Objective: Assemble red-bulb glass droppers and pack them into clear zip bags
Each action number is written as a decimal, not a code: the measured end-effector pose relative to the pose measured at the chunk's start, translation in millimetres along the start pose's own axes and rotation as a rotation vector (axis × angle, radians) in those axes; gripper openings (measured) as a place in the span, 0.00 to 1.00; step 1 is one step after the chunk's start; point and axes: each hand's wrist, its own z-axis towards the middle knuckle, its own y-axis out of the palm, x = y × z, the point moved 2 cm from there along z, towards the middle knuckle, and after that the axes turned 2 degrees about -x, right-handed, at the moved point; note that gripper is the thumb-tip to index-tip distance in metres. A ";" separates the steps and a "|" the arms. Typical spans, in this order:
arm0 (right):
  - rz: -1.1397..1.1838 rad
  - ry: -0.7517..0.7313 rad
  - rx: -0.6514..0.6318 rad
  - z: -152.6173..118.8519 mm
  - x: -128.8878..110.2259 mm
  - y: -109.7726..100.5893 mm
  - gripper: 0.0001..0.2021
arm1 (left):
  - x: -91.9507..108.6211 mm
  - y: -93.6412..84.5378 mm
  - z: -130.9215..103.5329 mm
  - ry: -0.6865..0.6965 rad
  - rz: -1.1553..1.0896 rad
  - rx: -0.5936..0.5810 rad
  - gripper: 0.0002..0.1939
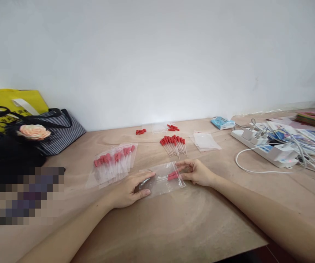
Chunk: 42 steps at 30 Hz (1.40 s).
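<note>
A clear plastic bag lies on the table between my hands, with red-headed sticks inside, their red ends near its right edge. My left hand grips the bag's left end between thumb and fingers. At the right end, my right hand pinches the bag's edge beside the red ends. Behind the hands lies a fanned row of loose red-headed sticks. Several filled bags overlap at the left. A stack of flat, clear bags sits at the back right.
Small red pieces lie near the wall, beside more sticks. A blue packet and a white power strip with looping cables are at the right. A striped bag and a yellow bag stand at the left.
</note>
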 end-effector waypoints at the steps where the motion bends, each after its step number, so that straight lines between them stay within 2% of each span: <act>1: 0.017 -0.008 0.006 0.9 0.6 1.6 0.27 | 0.1 0.2 0.0 -0.009 0.002 -0.001 0.24; 7: 0.091 -0.049 0.011 6.7 4.8 10.6 0.26 | 0.1 0.8 0.3 -0.027 0.001 -0.005 0.24; 12: -0.010 -0.003 0.045 7.6 2.0 5.1 0.25 | 1.4 0.1 0.9 0.009 0.011 -0.010 0.23; 14: -0.097 -0.007 0.122 11.7 -1.7 -6.4 0.22 | 1.8 0.2 1.4 0.029 0.015 -0.019 0.22; 19: -0.550 0.009 0.462 42.1 -13.8 -40.2 0.07 | -0.5 3.0 3.9 0.041 0.019 -0.008 0.20; 22: -0.647 0.063 0.563 67.5 -18.6 -44.2 0.10 | -2.1 5.0 5.4 0.051 0.015 0.000 0.20; 26: -0.690 0.248 0.677 94.6 -19.6 -38.6 0.17 | -1.6 5.2 5.1 0.069 0.019 0.004 0.20; 31: -0.628 0.327 0.713 112.3 -17.9 -36.0 0.16 | -0.9 5.0 2.8 0.095 0.021 0.006 0.20; 35: -0.514 0.286 0.683 109.5 -26.6 -42.4 0.12 | -1.0 5.5 0.4 0.109 -0.011 0.041 0.19; 40: -0.303 0.094 0.626 73.7 -42.1 -58.9 0.13 | -1.2 6.2 -0.4 0.099 -0.058 0.089 0.16; 41: -0.235 0.049 0.621 63.2 -40.9 -61.1 0.13 | -1.2 6.3 -0.1 0.096 -0.063 0.094 0.15; 42: -0.071 -0.032 0.629 52.3 -37.9 -62.4 0.12 | -1.1 6.3 0.3 0.094 -0.064 0.102 0.15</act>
